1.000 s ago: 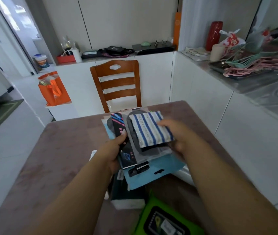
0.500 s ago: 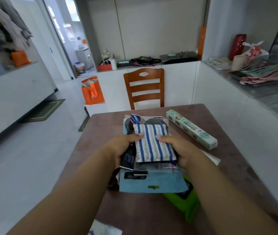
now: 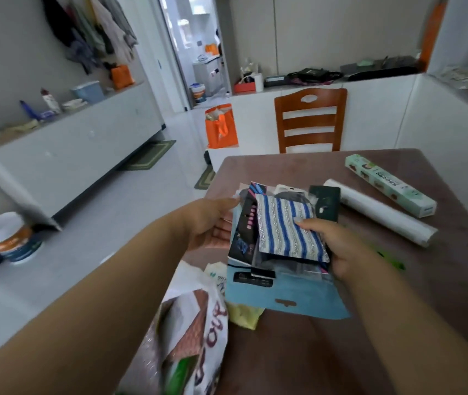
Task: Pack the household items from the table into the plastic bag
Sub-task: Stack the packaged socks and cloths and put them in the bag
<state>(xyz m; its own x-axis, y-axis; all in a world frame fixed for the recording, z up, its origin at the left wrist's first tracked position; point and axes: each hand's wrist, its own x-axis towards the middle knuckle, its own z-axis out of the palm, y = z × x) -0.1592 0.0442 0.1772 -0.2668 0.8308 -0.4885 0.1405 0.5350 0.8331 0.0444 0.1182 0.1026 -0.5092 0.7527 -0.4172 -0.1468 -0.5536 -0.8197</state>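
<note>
in the head view, the right hand (image 3: 338, 246) is gripping a stack of flat packets (image 3: 278, 252), thumb pressing down on the blue-striped cloth (image 3: 287, 229) lying on top, fingers hidden beneath. the left hand (image 3: 212, 223) is resting against the stack's left edge, fingers half spread and only touching, not clamping. the plastic bag (image 3: 195, 332) is sitting at about seven o'clock from the hands, at the near left edge of the desk (image 3: 426, 280), its mouth seemingly gaping up toward the camera (the opening itself is blurred). the stack's long axis is running from twelve to six o'clock, so its lower blue card (image 3: 284, 297) is already pointing nearly toward the bag; the left hand is the nearer one to it. at two o'clock, well apart from the hands, a white roll (image 3: 381, 215) and a green carton (image 3: 389, 185) are lying on the desk, not yet packed.
</note>
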